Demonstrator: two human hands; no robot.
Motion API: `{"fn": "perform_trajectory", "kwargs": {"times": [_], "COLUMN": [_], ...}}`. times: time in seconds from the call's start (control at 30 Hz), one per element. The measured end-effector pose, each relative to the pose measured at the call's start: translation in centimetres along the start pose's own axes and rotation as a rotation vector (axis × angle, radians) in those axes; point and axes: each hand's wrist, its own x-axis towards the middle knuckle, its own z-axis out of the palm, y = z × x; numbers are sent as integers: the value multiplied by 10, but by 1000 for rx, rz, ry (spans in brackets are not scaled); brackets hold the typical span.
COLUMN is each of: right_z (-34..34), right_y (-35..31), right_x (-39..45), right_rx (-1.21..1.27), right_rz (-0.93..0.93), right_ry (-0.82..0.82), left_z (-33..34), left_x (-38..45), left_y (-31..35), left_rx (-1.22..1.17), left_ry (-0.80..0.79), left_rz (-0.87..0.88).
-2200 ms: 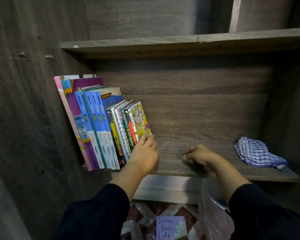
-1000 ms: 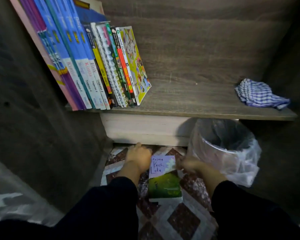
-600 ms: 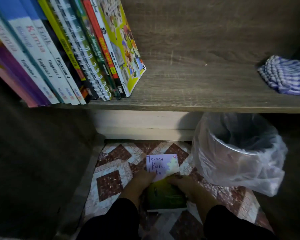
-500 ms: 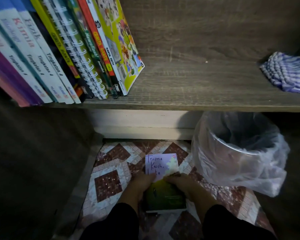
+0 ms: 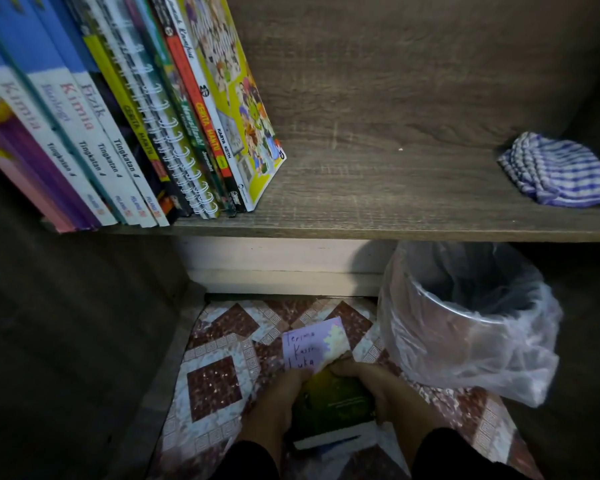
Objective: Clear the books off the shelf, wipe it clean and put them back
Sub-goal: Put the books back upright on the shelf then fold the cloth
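1. Nearest to me: both forearms in dark sleeves point(image 5: 246, 459) reach down to the patterned floor tiles point(image 5: 215, 382) below the shelf
2. L hand point(image 5: 278, 400) grips the left edge of a green-and-lilac book point(image 5: 329, 396), fingers curled round it; I can't see the fingertips, they're tucked under the cover
3. R hand point(image 5: 378, 386) holds the same book on its right side, fingers wrapped over the top right corner, thumb side hidden from me
4. The book lies tilted betw. the two hands, low over the tiles; lilac top part w/ handwritten-style lettering points away from me, white page edge faces me. Can't tell if it touches the floor
5. Just right of the book: a bin w/ a clear plastic liner point(image 5: 471, 327), standing on the floor under the shelf
6. Behind that, a white baseboard point(image 5: 281, 268) along the back
7. Above: the wooden shelf point(image 5: 378, 202). On its left end a row of books point(image 5: 136, 133) leans left: blue textbooks, a spiral-bound one, a yellow comic-cover book point(image 5: 236, 91) outermost on the right
8. Far right of the shelf, well apart from the row: a crumpled blue-and-white checked cloth point(image 5: 561, 171)
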Motion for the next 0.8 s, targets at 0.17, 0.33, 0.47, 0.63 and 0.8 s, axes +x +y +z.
{"fn": "perform_trajectory", "kwargs": {"times": [0.17,0.33,0.47,0.63,0.8], "right_z": [8,17,18,18,15], "right_y": [-8,-21,-31,-40,-37], "right_x": [-7,-30,-68,-115,-176], "right_rx": [-96,-218,-224,-233,-190], "right_rz": [-43,-175,-211,-295,-363], "right_ry": [-6,32,-27,-78,-97], "left_z": [1,1,-1,5,10], "left_x": [-7,-23,-53,-106,-176], "left_y": [-9,-5,9,32,51], "left_rx": [-156,-235,-247,-133,59], "left_ry": [-37,-31,-82,-136,-172], "left_rz": [-74,-10,36,121,204]}}
